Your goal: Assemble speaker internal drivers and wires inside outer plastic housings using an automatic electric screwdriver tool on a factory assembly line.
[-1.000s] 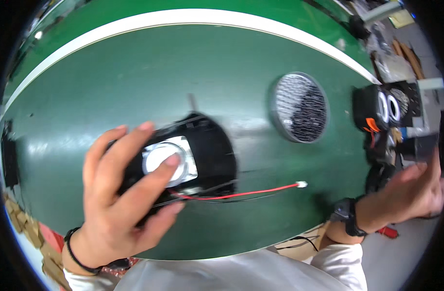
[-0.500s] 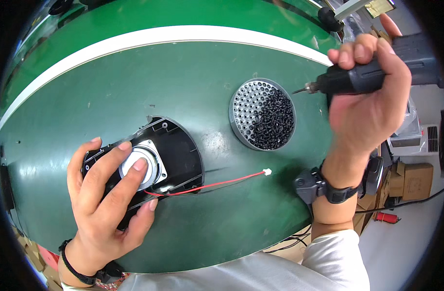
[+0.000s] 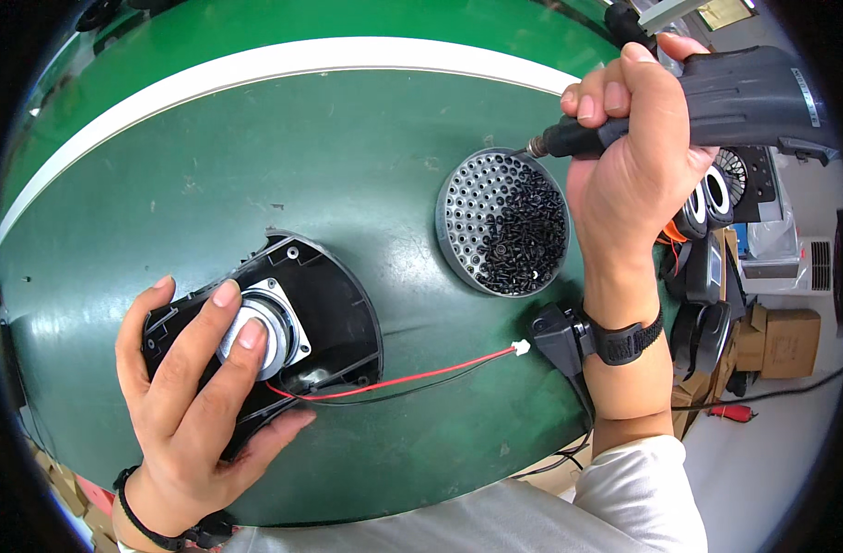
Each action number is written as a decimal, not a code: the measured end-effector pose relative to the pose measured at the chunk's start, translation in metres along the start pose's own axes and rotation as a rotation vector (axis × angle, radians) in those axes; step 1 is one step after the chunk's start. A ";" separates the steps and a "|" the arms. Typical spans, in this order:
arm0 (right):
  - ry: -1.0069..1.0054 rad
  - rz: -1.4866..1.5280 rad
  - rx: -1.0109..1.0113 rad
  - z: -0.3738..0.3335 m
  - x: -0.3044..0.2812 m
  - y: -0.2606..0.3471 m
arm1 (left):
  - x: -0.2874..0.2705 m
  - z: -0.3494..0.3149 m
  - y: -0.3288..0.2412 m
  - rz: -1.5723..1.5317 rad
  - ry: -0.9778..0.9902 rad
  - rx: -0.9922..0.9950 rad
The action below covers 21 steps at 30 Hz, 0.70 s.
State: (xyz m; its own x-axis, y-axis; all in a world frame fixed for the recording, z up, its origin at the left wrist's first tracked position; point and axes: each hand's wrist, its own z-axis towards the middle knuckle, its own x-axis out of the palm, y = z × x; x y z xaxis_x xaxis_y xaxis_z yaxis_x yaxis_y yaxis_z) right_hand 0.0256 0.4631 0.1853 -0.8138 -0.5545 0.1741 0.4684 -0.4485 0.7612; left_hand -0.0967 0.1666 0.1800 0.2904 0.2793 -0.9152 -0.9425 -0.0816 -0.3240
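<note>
My left hand [image 3: 186, 405] is over a round silver-backed speaker [image 3: 297, 336] with a square frame. Two of its fingers press on the speaker, and the thumb lies along the near edge of the curved black plastic housing [image 3: 343, 295] around it. A red and black wire pair [image 3: 412, 376] runs right from the speaker to a white connector [image 3: 521, 347]. My right hand [image 3: 638, 138] is closed round a black electric screwdriver [image 3: 744, 101]. Its tip reaches over the far rim of a round grey dish [image 3: 447, 244] with a hole-studded plate. Black screws [image 3: 523, 240] are heaped on the dish's right side.
The green table [image 3: 412, 452] has a white strip [image 3: 347, 55] across its far side. Past the right edge are speaker parts [image 3: 707, 198], black housings [image 3: 702, 323], a cardboard box [image 3: 790, 341] and a black cable. Wrist straps with small devices are on both my arms.
My right hand has moved left with the screwdriver, bringing its tip from beside the dish to above its far rim. My left hand and the housing have shifted slightly.
</note>
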 end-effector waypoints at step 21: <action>-0.005 -0.098 0.029 -0.002 0.007 -0.002 | 0.002 0.005 0.003 -0.006 -0.056 0.052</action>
State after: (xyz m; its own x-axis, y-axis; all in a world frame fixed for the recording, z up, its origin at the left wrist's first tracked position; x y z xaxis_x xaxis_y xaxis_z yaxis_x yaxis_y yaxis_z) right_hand 0.0198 0.4591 0.1838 -0.8569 -0.5055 0.1009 0.3764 -0.4798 0.7925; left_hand -0.0998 0.1717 0.1781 0.2878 0.3332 -0.8979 -0.9485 -0.0307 -0.3154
